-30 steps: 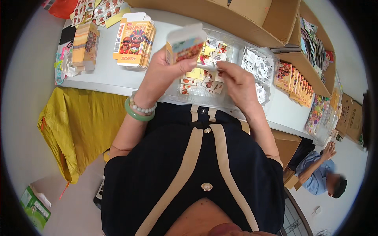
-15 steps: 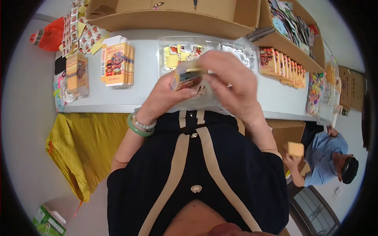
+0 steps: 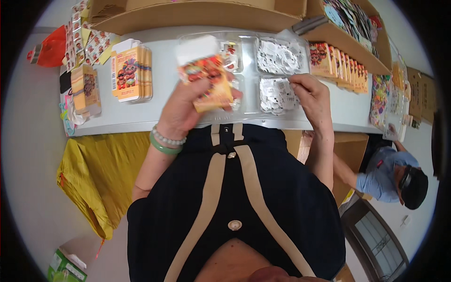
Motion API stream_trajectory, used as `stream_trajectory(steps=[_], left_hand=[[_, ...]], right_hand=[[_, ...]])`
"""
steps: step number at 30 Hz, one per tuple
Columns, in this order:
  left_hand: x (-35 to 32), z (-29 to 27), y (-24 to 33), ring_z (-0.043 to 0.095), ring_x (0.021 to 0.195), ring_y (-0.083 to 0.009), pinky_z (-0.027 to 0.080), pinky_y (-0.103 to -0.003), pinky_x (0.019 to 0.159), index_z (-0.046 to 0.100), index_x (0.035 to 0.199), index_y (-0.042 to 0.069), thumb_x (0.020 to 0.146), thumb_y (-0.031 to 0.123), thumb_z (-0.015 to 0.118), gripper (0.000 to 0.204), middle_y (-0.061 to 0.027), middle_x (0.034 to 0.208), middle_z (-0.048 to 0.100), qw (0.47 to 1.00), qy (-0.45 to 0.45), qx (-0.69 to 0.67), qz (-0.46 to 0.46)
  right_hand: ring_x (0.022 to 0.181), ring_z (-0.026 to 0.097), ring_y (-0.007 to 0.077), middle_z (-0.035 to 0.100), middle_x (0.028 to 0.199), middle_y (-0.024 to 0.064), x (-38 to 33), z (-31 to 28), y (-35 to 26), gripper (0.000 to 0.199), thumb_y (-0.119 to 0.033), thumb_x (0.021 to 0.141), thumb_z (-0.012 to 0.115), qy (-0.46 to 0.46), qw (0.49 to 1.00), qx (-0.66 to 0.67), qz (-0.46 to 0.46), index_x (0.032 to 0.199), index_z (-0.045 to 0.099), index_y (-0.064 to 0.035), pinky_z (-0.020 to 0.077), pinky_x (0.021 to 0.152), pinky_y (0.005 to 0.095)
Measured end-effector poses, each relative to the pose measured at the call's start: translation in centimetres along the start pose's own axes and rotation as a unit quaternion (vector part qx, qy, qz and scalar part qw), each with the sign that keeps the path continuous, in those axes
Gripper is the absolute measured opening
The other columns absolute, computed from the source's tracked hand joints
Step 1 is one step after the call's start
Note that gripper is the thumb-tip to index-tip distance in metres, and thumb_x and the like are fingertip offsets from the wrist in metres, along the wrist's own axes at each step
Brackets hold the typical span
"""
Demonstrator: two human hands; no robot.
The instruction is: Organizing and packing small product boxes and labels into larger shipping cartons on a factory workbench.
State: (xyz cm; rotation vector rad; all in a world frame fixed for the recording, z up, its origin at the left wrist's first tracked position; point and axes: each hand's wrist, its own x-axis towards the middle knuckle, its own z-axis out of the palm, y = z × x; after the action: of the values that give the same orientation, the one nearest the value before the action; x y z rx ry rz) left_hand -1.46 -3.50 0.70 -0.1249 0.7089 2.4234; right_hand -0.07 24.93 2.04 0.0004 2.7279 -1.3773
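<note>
My left hand [image 3: 181, 109] is wrapped round a small orange cardboard box [image 3: 212, 94] with a colourful print, its white flap standing open at the top. The box is tilted and smeared by motion over the left part of a clear compartment tray [image 3: 249, 61]. My right hand [image 3: 314, 98] is at the tray's right edge, fingertips pinched together beside the near pile of white printed slips [image 3: 276, 97]. Whether a slip is between those fingertips I cannot make out. Another heap of white slips [image 3: 279, 55] lies in the compartment behind. Small picture cards [image 3: 230, 54] show partly behind the box.
Flat orange cartons [image 3: 129, 73] and a stack of them [image 3: 84, 89] stand at left. A row of filled-looking orange boxes [image 3: 336, 66] lines the right. Large cardboard boxes [image 3: 197, 19] border the back. At far right, a person [image 3: 385, 174] in a blue shirt bends near the table.
My right hand has left the box and moved right to the white slips. My left hand has shifted left with the box, now turned print-side up. The person at right has reached lower.
</note>
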Motion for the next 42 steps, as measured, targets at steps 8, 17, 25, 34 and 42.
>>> stream_trajectory(steps=[8, 17, 25, 34, 42], left_hand=[[0.3, 0.3, -1.0, 0.063, 0.097, -0.0301, 0.056, -0.038, 0.075, 0.048, 0.121, -0.005, 0.080, 0.016, 0.067, 0.050, -0.0157, 0.110, 0.060, 0.980, 0.056, 0.193, -0.004], [0.1, -0.2, -1.1, 0.062, 0.082, -0.0163, 0.051, -0.029, 0.074, 0.055, 0.112, -0.002, 0.080, 0.009, 0.068, 0.037, -0.0099, 0.097, 0.064, 0.982, 0.052, 0.178, -0.023], [0.0, 0.0, -1.2, 0.061, 0.080, -0.0154, 0.051, -0.029, 0.072, 0.056, 0.109, -0.002, 0.079, 0.010, 0.069, 0.034, -0.0097, 0.095, 0.064, 0.984, 0.054, 0.170, -0.024], [0.0, -0.5, -1.2, 0.062, 0.081, -0.0152, 0.052, -0.029, 0.073, 0.056, 0.110, -0.003, 0.079, 0.011, 0.070, 0.036, -0.0101, 0.097, 0.064, 0.981, 0.049, 0.183, -0.043], [-0.2, -0.4, -1.6, 0.058, 0.090, -0.0110, 0.049, -0.028, 0.078, 0.055, 0.115, 0.001, 0.079, 0.011, 0.070, 0.040, -0.0048, 0.103, 0.062, 0.956, 0.056, 0.276, -0.087]], right_hand=[[0.085, 0.059, 0.0304, 0.057, 0.098, 0.0093, -0.7, 2.1, -0.5, 0.028, -0.007, 0.072, 0.064, -0.095, 0.949, -0.293, -0.075, 0.100, 0.059, -0.0064, 0.0478, 0.075, 0.0374], [0.079, 0.059, 0.0277, 0.059, 0.086, 0.0081, -0.6, 1.1, 1.3, 0.014, -0.003, 0.075, 0.063, -0.095, 0.983, -0.152, -0.047, 0.089, 0.061, -0.0034, 0.0471, 0.071, 0.0325], [0.068, 0.054, 0.0120, 0.058, 0.079, 0.0029, -0.9, 0.7, 1.3, 0.009, -0.002, 0.078, 0.065, 0.012, 0.996, -0.087, -0.019, 0.084, 0.059, 0.0014, 0.0422, 0.062, 0.0248], [0.060, 0.049, 0.0060, 0.057, 0.068, -0.0020, -0.5, -0.3, 1.4, 0.005, -0.007, 0.080, 0.065, 0.010, 0.945, 0.289, 0.151, 0.083, 0.062, -0.0038, 0.0382, 0.057, 0.0183], [0.060, 0.051, 0.0065, 0.059, 0.072, -0.0005, -0.3, -0.3, -0.5, 0.004, -0.008, 0.082, 0.064, 0.023, 0.924, 0.342, 0.172, 0.084, 0.063, -0.0044, 0.0396, 0.056, 0.0185]])
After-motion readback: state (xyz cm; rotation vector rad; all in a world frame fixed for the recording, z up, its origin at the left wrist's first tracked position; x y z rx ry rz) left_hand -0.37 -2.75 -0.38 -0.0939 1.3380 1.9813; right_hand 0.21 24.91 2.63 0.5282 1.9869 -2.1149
